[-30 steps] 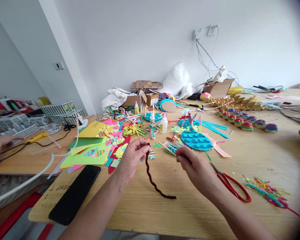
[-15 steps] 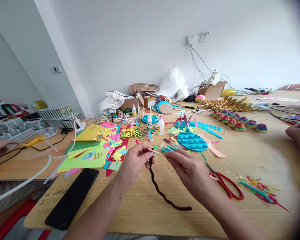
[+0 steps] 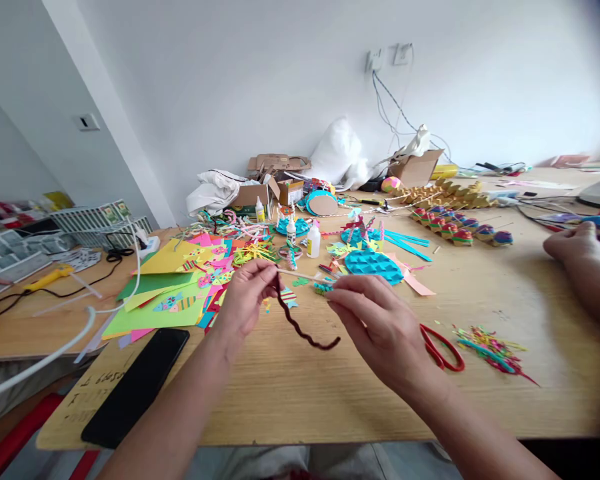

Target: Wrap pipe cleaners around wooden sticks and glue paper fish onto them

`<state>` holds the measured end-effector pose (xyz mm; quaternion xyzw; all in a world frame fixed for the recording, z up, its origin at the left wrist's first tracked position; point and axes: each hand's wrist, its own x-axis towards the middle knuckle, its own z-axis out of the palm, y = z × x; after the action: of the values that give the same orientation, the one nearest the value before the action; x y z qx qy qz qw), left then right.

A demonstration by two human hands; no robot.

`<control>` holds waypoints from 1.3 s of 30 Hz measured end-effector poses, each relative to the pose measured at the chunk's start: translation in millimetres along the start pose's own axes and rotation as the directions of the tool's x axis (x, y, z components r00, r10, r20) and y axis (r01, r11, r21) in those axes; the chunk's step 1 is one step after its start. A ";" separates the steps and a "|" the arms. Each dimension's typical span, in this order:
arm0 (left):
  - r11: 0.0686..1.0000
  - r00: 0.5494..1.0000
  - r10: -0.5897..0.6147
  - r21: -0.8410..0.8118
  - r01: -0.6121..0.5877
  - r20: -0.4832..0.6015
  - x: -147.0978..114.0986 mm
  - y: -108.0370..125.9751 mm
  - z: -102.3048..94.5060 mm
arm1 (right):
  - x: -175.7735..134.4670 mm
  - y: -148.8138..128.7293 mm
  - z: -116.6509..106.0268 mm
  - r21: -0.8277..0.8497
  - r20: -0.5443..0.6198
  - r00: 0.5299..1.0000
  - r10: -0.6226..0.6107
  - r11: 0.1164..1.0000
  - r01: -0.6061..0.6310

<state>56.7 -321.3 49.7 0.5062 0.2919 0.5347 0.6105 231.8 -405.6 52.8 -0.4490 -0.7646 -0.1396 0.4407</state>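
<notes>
Left hand [image 3: 253, 297]: pinching a dark brown pipe cleaner [image 3: 299, 324] at its upper end, between thumb and forefinger, over the near part of the worktop [image 3: 280, 393]. Dangling in a wavy line, then swinging off toward the right hand [image 3: 380, 317], lower tip free. Cannot tell resting on wood from hanging just above.

Right hand: pinching the right end of a thin pale stick [image 3: 303, 275], wooden by the look of it, between thumb and fingers. Held nearly level, reaching across to the left fingertips, beside the top of the pipe cleaner. Cannot tell touching from barely apart; hidden by thumb and finger.

On handling, as judgement: best to pinch right at the meeting point, leaving little loose end above the thumb. Better to steady the stick with a light grip, lest it bend or snap. Likely springy, that fuzzy wire, so press firmly before shifting any finger. Worth smoothing kinks for easier control.

Round about: black phone [image 3: 136, 387] flat at near left; red-handled scissors [image 3: 443, 348] just beside the right hand, partly hidden; coloured shreds [image 3: 495, 350] farther right; blue egg-carton oval [image 3: 373, 267] beyond. Another person's hand [image 3: 575, 243] at far right, well apart.
</notes>
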 end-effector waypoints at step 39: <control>0.991 0.989 0.081 -0.101 -0.093 -0.121 -3.7 4.4 -4.6 | -25.4 -10.0 -7.5 0.016 0.089 0.981 0.173 0.984 -0.175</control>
<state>50.1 -323.7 51.6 0.4534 0.2757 0.6042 0.5944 233.0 -430.0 38.6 -0.5146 -0.7426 -0.0718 0.4225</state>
